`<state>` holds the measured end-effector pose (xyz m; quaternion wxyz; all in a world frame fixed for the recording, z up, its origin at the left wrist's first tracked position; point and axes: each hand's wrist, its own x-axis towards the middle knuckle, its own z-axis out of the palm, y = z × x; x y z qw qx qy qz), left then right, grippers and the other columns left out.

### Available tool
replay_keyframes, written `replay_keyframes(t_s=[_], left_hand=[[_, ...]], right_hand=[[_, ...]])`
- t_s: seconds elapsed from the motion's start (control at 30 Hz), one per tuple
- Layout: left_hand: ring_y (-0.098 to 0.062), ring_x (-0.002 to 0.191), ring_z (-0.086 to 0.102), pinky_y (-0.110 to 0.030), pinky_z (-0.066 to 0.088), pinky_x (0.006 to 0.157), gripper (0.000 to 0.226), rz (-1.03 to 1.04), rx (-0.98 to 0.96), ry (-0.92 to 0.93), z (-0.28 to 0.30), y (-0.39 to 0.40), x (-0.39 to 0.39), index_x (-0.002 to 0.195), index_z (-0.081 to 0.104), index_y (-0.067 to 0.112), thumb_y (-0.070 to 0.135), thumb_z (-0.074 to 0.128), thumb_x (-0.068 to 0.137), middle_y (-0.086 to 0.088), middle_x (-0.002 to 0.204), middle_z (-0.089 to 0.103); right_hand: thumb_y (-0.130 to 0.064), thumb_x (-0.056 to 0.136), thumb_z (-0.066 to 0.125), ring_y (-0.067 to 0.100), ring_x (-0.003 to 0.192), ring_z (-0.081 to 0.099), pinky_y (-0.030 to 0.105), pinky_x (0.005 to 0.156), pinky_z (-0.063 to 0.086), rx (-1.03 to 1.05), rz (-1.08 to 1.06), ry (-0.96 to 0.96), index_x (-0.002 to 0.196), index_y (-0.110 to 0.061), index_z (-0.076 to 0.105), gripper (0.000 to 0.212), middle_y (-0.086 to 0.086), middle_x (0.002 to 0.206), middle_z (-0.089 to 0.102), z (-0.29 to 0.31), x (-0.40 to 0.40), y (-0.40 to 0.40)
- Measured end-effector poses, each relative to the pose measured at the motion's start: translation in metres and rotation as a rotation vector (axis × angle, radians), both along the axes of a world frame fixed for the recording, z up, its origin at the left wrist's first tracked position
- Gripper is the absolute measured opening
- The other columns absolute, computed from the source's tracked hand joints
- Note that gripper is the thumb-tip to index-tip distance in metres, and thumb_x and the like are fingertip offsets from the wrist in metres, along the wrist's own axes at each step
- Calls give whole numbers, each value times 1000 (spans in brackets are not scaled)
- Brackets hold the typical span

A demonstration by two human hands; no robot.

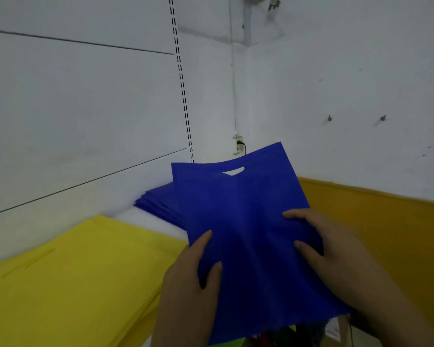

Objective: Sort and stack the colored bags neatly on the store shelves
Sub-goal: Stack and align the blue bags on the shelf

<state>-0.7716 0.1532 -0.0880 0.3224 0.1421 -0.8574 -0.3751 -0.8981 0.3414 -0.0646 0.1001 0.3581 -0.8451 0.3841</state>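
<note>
A flat blue bag (238, 211) with a cut-out handle at its far end is held up over the shelf. My left hand (188, 284) grips its near left edge, thumb and a finger on top. My right hand (336, 251) holds its right side, fingers pressed on the top face. Behind it lies a stack of blue bags (158, 204) against the back panel. A stack of yellow bags (73, 279) lies to the left on the white shelf (145, 219).
A white back panel with a slotted upright (183, 96) stands behind the shelf. To the right runs a wall with a mustard-yellow lower band (386, 234). A wall socket (238, 144) sits in the corner. Mixed coloured items show below the bag at the bottom edge.
</note>
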Motion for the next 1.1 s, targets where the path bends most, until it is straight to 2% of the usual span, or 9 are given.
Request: replay_keyframes(t_s=[0.07, 0.33, 0.43, 0.47, 0.57, 0.73, 0.83, 0.9, 1.1], left_hand=[[12, 105, 42, 7, 29, 82, 49, 12, 16, -7, 2, -4, -10, 132, 36, 44, 24, 56, 92, 40, 113, 34], [20, 99, 45, 3, 35, 86, 41, 138, 63, 0, 3, -25, -47, 132, 45, 37, 30, 51, 93, 42, 110, 37], [5, 105, 52, -17, 44, 95, 39, 225, 34, -19, 5, -27, -60, 132, 47, 35, 30, 50, 94, 35, 110, 44], [4, 105, 50, -17, 44, 95, 37, 260, 16, -30, 5, -28, -64, 130, 47, 36, 31, 49, 94, 36, 107, 43], [8, 98, 43, -5, 36, 85, 34, 360, -49, -87, 7, -33, -79, 129, 41, 42, 34, 45, 96, 37, 99, 38], [-3, 108, 43, -12, 33, 92, 40, 440, -103, -233, 12, -46, -112, 137, 40, 33, 41, 39, 97, 19, 114, 48], [-1, 113, 40, -12, 31, 95, 40, 488, -94, -302, 14, -47, -129, 137, 40, 34, 42, 39, 98, 22, 118, 45], [-3, 117, 38, -15, 30, 100, 41, 524, -99, -378, 13, -49, -139, 138, 39, 34, 45, 38, 98, 20, 125, 46], [-10, 135, 25, -27, 24, 110, 45, 627, -175, -671, 13, -53, -156, 138, 36, 37, 51, 39, 95, 14, 144, 35]], right_hand=[[-20, 92, 56, -30, 95, 34, -2, 75, 36, -4, 7, 3, 118, -51, 39, 44, -46, 106, 32, -1, -18, -9], [-17, 91, 58, -24, 87, 41, 4, 66, 40, -44, 89, 15, 113, -50, 43, 42, -44, 102, 34, 2, -91, -45], [-17, 91, 59, -9, 86, 48, 7, 66, 38, -57, 149, -2, 112, -51, 44, 43, -37, 105, 41, 2, -124, -59], [-15, 90, 60, -5, 87, 47, 6, 67, 38, -61, 172, 8, 113, -49, 46, 43, -31, 107, 45, 1, -135, -65], [-13, 90, 59, -6, 87, 45, 5, 67, 38, -57, 260, 3, 116, -43, 48, 41, -23, 110, 46, 2, -169, -85], [-12, 91, 59, 3, 98, 44, 5, 76, 35, 42, 375, 11, 119, -35, 51, 36, -16, 113, 48, 6, -227, -122], [-12, 90, 59, 9, 105, 47, 19, 90, 38, 105, 393, -30, 118, -33, 52, 35, -10, 122, 52, 5, -255, -140], [-14, 91, 60, 14, 112, 50, 26, 94, 41, 165, 392, -64, 118, -35, 52, 35, -7, 128, 52, 1, -269, -151], [-19, 92, 60, 14, 119, 47, 23, 98, 35, 299, 415, -157, 117, -30, 54, 28, -5, 133, 50, -19, -290, -175]])
